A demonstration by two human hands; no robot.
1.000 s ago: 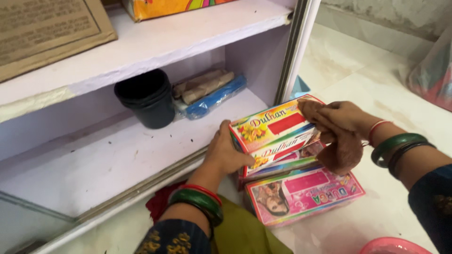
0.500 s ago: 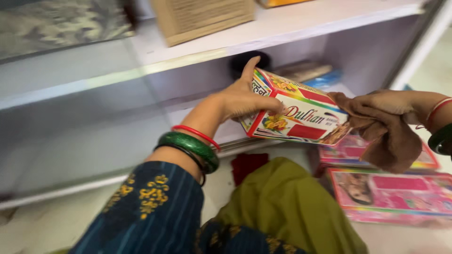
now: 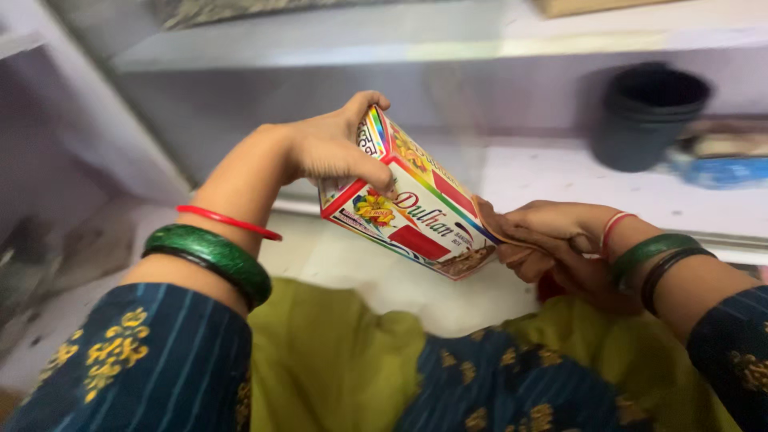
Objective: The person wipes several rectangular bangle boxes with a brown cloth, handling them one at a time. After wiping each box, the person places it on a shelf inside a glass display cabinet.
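— Fingers [image 3: 362,170] of the left hand [image 3: 326,149] are what we notice first: they curl over the top end of a colourful cardboard box [image 3: 412,210], thumb on the printed front, gripping it firmly.

— And where do we find the box?

— We see it held in the air, tilted, its upper end toward the shelf unit and its lower end pointing down toward the lap. It sits in front of the lower shelf [image 3: 560,180], not resting on it.

— What about the right hand?

— We find the right hand [image 3: 552,240] at the box's lower right end, its fingers closed around a brown cloth [image 3: 500,236] pressed against that end of the box. Both wrists wear green and red bangles.

— What else do we see around them?

— On the lower shelf, toward its back right corner, stands a stack of black pots [image 3: 646,116], and just beside it, at the right edge, lies a blue-wrapped bundle [image 3: 716,164], too blurred for us to read further. Below the hands we see an olive-green garment [image 3: 336,360] and dark blue patterned sleeves.
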